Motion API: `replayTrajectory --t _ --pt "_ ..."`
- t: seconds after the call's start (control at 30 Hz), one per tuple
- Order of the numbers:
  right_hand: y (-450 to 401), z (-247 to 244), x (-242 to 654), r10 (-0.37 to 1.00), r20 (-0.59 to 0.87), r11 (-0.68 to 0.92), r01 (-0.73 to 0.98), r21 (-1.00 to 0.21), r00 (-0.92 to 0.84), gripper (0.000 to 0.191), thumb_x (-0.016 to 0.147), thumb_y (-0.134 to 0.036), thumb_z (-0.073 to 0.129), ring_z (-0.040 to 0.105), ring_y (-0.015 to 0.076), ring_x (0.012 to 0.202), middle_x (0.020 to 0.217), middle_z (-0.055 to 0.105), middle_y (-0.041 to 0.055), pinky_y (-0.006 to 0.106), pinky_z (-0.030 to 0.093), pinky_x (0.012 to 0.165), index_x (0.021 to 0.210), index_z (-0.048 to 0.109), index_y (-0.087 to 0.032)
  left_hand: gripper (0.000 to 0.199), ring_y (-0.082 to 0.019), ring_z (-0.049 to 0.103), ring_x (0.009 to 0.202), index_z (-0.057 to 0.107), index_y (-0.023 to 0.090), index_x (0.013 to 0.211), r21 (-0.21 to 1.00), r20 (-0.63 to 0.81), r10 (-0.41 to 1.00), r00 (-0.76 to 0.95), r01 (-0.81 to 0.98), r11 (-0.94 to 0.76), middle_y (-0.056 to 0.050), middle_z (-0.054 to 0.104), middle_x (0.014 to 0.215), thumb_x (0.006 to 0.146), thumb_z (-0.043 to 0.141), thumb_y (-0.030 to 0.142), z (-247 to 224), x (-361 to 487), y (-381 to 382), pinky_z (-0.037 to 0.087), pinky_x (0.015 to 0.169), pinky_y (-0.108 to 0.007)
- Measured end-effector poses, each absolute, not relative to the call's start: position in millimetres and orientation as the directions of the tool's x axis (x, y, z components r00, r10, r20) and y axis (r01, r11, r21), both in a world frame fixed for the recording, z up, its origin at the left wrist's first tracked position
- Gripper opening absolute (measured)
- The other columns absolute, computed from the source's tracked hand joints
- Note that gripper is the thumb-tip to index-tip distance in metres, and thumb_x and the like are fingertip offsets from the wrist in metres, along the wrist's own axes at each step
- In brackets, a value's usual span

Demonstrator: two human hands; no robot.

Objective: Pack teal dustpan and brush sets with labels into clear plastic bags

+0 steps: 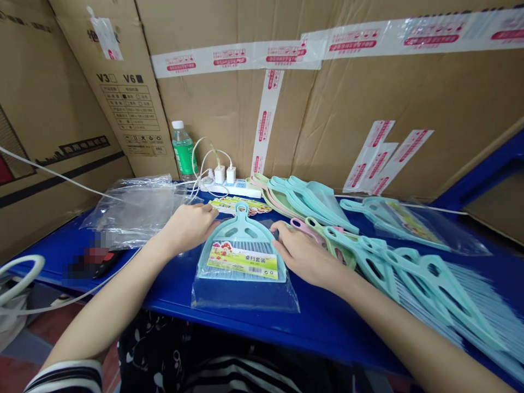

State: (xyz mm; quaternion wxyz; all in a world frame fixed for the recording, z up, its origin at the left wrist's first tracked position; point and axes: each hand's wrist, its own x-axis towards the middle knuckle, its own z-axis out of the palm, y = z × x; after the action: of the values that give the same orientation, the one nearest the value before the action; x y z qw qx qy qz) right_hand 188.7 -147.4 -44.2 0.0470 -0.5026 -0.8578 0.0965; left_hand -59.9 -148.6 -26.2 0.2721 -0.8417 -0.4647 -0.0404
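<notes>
A light blue dustpan (242, 221) with a small brush (229, 246) lies in a clear plastic bag (245, 297) in front of me on the table. A printed yellow-green card (241, 260) sits over the bristles inside the bag. My left hand (191, 226) is closed at the bag's upper left edge, its fingertips partly hidden. On the opposite side my right hand (305, 252) has curled fingers at the bag's upper right edge, beside the dustpan. The dustpan's handle points away from me, and the bag's end spreads out flat toward me.
Stacked dustpans (303, 199) and several loose brushes (426, 284) lie to the right, with a bagged set (405, 221) behind. Clear bags (135, 210) lie left. More cards (256, 206), a power strip (249, 189) and a bottle (184, 153) stand near the cardboard wall (229, 109).
</notes>
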Motion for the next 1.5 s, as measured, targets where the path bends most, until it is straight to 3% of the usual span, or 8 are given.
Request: replayTrajectory --t 0.1,0.23,0.33,0.5,0.67,0.93,1.23,1.5 --pt "-144.6 -49.5 185.9 0.901 -0.039 0.405 0.87 -0.282 -0.432 0.025 0.096 -0.016 0.032 0.061 0.0205 0.073 0.082 0.066 0.0073 0.027 0.033 0.06 0.118 0.044 -0.013 0.028 -0.013 0.053 0.05 0.054 0.017 0.068 -0.248 0.173 0.763 0.622 0.778 -0.578 -0.001 0.06 0.063 0.091 0.052 0.033 -20.3 -58.8 -154.3 0.028 0.046 -0.025" --pt "-140.0 -53.0 184.2 0.905 -0.043 0.383 0.852 -0.357 -0.424 0.031 0.095 -0.015 0.035 0.06 0.0192 0.072 0.082 0.066 0.0071 0.025 0.034 0.062 0.125 0.042 -0.011 0.028 -0.011 0.05 0.052 0.053 0.018 0.069 0.035 -0.029 0.65 0.759 0.651 -0.758 0.004 0.059 0.064 0.079 0.07 0.037 -15.7 -50.7 -163.4 0.03 0.048 -0.024" --pt "-137.8 -55.4 183.8 0.907 -0.036 0.377 0.845 -0.38 -0.42 0.033 0.094 -0.013 0.035 0.06 0.02 0.076 0.082 0.065 0.0074 0.026 0.036 0.065 0.126 0.042 -0.01 0.028 -0.01 0.049 0.051 0.053 0.017 0.068 0.101 -0.069 0.6 0.797 0.604 -0.791 0.005 0.056 0.061 0.073 0.076 0.033 -19.5 -42.6 -166.6 0.03 0.048 -0.024" --pt "-139.5 -54.8 183.2 0.906 -0.031 0.382 0.846 -0.373 -0.423 0.036 0.094 -0.012 0.035 0.059 0.0201 0.075 0.078 0.063 0.0054 0.026 0.036 0.067 0.129 0.041 -0.01 0.009 -0.014 0.057 0.064 0.063 0.018 0.088 0.088 0.037 0.467 0.883 0.463 -0.882 0.0 0.062 0.075 0.087 0.061 0.027 -31.5 -29.5 -171.8 0.036 0.053 -0.025" --pt "-142.7 -50.6 182.5 0.903 -0.054 0.378 0.849 -0.368 -0.426 0.038 0.095 -0.011 0.035 0.059 0.0189 0.073 0.076 0.062 0.0038 0.025 0.035 0.064 0.133 0.039 -0.011 0.024 -0.014 0.057 0.062 0.066 0.022 0.11 -0.019 0.104 0.325 0.94 0.328 -0.944 -0.002 0.063 0.078 0.094 0.048 0.023 -38.4 -24.9 -176.6 0.039 0.055 -0.027" --pt "-142.4 -50.6 182.7 0.908 -0.062 0.367 0.859 -0.357 -0.414 0.039 0.096 -0.013 0.035 0.061 0.0203 0.077 0.084 0.066 0.0084 0.025 0.036 0.065 0.135 0.04 -0.011 0.027 -0.016 0.058 0.06 0.065 0.017 0.109 -0.15 0.065 0.369 0.927 0.375 -0.915 -0.004 0.063 0.08 0.094 0.047 0.03 -43.7 -23.2 -174.8 0.041 0.053 -0.028" --pt "-142.0 -52.2 183.8 0.894 -0.061 0.388 0.836 -0.388 -0.443 0.046 0.091 -0.009 0.035 0.054 0.0172 0.062 0.07 0.061 0.0021 0.025 0.032 0.059 0.137 0.038 -0.012 0.03 -0.016 0.059 0.059 0.063 0.012 0.109 -0.185 0.07 0.391 0.918 0.397 -0.899 -0.006 0.066 0.083 0.094 0.048 0.033 -46.7 -20.4 -178.5 0.042 0.052 -0.029" --pt "-142.4 -48.8 183.2 0.903 -0.108 0.377 0.888 -0.263 -0.416 0.054 0.09 -0.007 0.034 0.06 0.02 0.073 0.083 0.067 0.0094 0.025 0.033 0.06 0.143 0.031 -0.01 0.038 -0.014 0.057 0.058 0.056 0.025 0.126 -0.118 0.022 0.376 0.926 0.376 -0.919 -0.002 0.064 0.086 0.088 0.056 0.023 -40.2 -24.0 -178.8 0.038 0.052 -0.029"
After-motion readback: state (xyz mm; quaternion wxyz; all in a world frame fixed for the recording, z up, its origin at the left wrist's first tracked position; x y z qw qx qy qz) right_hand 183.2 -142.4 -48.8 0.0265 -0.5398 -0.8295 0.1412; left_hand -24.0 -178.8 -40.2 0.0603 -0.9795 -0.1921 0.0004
